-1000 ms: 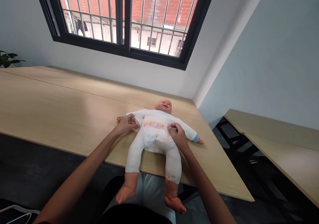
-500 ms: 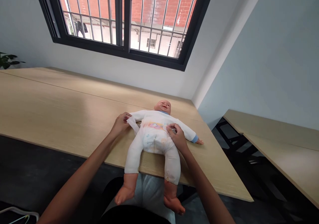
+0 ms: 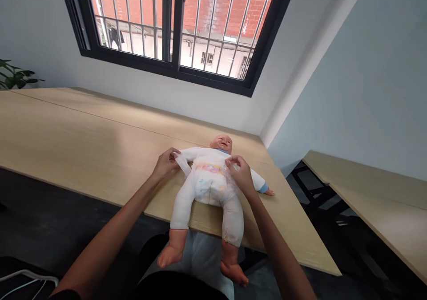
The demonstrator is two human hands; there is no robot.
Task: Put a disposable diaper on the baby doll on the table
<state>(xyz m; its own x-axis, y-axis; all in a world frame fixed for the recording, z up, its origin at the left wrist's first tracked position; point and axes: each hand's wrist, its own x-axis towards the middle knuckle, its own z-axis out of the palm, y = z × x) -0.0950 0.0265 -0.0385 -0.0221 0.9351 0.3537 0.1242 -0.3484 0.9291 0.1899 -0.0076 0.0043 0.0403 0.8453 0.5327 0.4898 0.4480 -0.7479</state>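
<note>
A baby doll (image 3: 218, 156) in a white suit with blue cuffs lies on its back, its bare feet hanging past the table's front edge. Around its hips is a white diaper (image 3: 211, 188) with a coloured band across the waist. My left hand (image 3: 167, 163) is closed on the thin white side wing of the diaper, which is pulled out beside the doll's arm. On the other side, my right hand (image 3: 240, 173) pinches at the diaper's waist edge, just above the band's end. Thin white material shows under those fingertips.
The doll lies on a pale wooden table (image 3: 83, 135) against the wall. A second wooden table (image 3: 373, 202) stands to the right across a gap. Ahead is a barred window (image 3: 176, 70); a plant (image 3: 16, 77) stands at the far left.
My right hand has moved up a little along the doll's side, towards its chest. My left hand keeps hold of the stretched wing. The view has shifted slightly.
</note>
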